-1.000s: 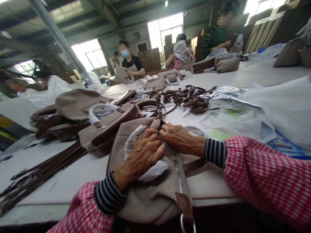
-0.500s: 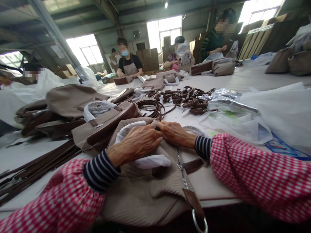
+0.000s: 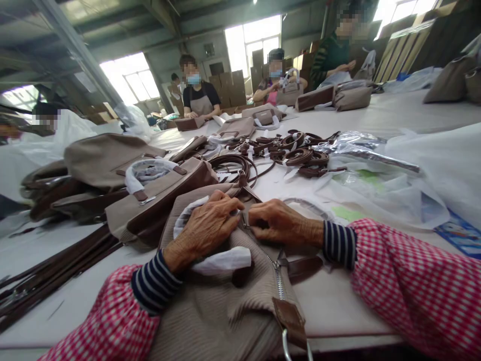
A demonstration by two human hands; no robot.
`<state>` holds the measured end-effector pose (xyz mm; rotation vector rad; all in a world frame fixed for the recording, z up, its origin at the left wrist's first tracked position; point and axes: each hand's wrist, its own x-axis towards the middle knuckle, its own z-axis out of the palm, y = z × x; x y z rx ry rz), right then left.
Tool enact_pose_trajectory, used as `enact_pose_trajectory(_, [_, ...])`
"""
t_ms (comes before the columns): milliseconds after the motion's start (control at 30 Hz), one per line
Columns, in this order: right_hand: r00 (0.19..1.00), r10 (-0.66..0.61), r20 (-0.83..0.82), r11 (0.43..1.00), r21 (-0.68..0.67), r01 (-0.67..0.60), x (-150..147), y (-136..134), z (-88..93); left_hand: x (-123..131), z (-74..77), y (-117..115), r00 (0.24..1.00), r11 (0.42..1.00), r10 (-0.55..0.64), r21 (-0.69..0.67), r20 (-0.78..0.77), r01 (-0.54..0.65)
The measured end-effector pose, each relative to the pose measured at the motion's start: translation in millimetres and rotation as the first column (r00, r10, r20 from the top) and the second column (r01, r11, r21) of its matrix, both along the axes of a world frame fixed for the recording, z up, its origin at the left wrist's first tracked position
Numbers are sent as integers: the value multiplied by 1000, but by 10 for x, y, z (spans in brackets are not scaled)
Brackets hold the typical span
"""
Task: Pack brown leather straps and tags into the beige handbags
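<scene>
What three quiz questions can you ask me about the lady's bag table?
1. True or false: the left hand rests on the white-wrapped handle of the beige bag.
2. What lies coiled further back on the table? A. brown straps B. red balls C. green bottles
3. Fill in: the right hand pinches the bag at the top end of its ____.

Key: 1 true; 2 A; 3 zipper.
</scene>
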<state>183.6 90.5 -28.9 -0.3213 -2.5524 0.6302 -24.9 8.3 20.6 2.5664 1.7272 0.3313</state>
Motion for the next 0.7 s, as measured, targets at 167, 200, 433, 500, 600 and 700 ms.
enact_pose_trajectory(167, [981,-89,-175,969,-245,45,-25,-30,-90,16,-46,19,972,992,-19,-115,233,47])
enact_pose_trajectory(200, [979,-84,-188,968,-247,35,-36,-30,-92,15,-68,22,965,992,-9,-121,264,42])
enact_pose_trajectory(433, [972,-53,-230,983,-184,10,-60,4,-117,-21,-231,57,964,998,-8,-52,267,23])
enact_pose_trajectory(500, [976,-50,-213,975,-223,1,-68,14,-127,-38,-275,61,962,1000,-30,3,270,30])
enact_pose_trajectory(600, [992,-33,-125,938,-345,-12,-62,16,-47,-72,-331,87,962,995,-87,67,261,72])
enact_pose_trajectory(700, [996,-87,-1,946,-314,82,71,-18,221,-96,-362,120,956,988,-143,95,255,123])
